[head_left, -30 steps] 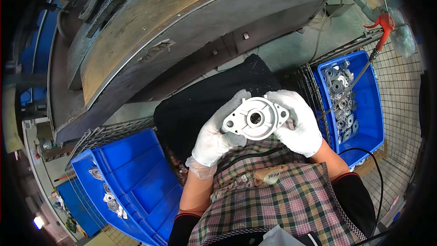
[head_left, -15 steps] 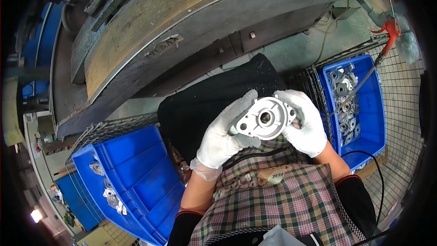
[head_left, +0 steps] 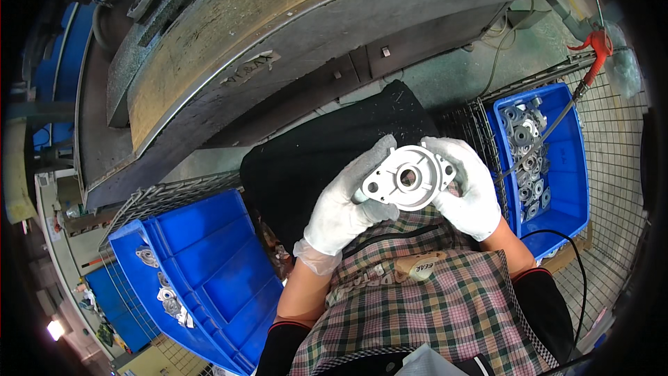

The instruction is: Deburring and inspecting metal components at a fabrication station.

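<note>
Both my hands, in white gloves, hold one cast metal housing (head_left: 393, 184) in front of my checked apron. It is silvery, with a round ribbed body, a central bore and two eared flanges with holes. My left hand (head_left: 341, 202) is closed round the left flange, thumb along the lower edge and fingers at the back. My right hand (head_left: 470, 184) grips the right flange, its thumb beside the lower right rim. The housing's open, recessed side faces me; its back is hidden. Beneath and beyond it lies a black cloth (head_left: 313, 139).
At the right, a blue bin (head_left: 574, 181) holds many similar metal castings (head_left: 529, 163). A tilted blue bin (head_left: 229, 278) stands at the left, with several castings (head_left: 167, 296) beside it. An air gun with a red handle (head_left: 595, 52) hangs at the right. A worn workbench (head_left: 264, 21) spans the far side.
The housing has tilted slightly in my hands, so its bore and inner ring look a little different. Both hands keep their grip and have hardly moved.
</note>
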The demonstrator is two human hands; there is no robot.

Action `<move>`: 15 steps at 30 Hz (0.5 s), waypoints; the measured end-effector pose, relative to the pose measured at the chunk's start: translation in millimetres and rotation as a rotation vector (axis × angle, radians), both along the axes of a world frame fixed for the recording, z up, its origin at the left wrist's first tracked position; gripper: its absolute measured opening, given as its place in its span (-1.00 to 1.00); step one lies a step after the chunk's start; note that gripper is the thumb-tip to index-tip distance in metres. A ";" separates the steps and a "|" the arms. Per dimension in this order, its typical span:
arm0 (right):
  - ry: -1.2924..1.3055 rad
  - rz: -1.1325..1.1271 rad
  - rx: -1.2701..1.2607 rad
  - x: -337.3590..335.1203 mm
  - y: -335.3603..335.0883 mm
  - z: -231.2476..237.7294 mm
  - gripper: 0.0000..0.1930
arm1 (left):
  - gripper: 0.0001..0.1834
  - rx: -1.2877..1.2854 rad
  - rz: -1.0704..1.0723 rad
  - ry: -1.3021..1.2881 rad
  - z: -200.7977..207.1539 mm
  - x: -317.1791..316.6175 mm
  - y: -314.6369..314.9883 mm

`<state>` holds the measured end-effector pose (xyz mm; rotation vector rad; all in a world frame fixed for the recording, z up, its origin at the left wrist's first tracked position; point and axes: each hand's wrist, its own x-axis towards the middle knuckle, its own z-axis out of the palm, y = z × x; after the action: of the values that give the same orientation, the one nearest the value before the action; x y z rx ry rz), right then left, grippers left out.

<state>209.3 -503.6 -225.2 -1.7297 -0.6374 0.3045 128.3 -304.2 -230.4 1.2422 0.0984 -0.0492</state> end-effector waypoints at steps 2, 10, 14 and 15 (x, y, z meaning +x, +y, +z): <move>0.272 0.011 0.087 -0.6 1.2 2.5 -0.40 | -0.07 -0.005 0.006 0.017 4.1 1.5 -0.2; 0.784 -0.122 0.322 6.9 -1.9 14.6 -0.45 | -0.10 -0.088 -0.048 0.124 19.7 17.7 -7.9; 0.514 -0.327 0.503 34.0 -42.6 13.7 -0.52 | -0.50 -0.015 -0.036 0.053 29.6 35.9 14.8; 0.390 -0.439 0.501 44.5 -60.9 13.4 -0.54 | -0.52 0.133 0.013 0.050 42.0 44.3 25.9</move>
<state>253.8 -564.5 -211.8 -1.2346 -0.0297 0.1467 172.6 -278.2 -188.4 1.3734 0.1550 -0.0638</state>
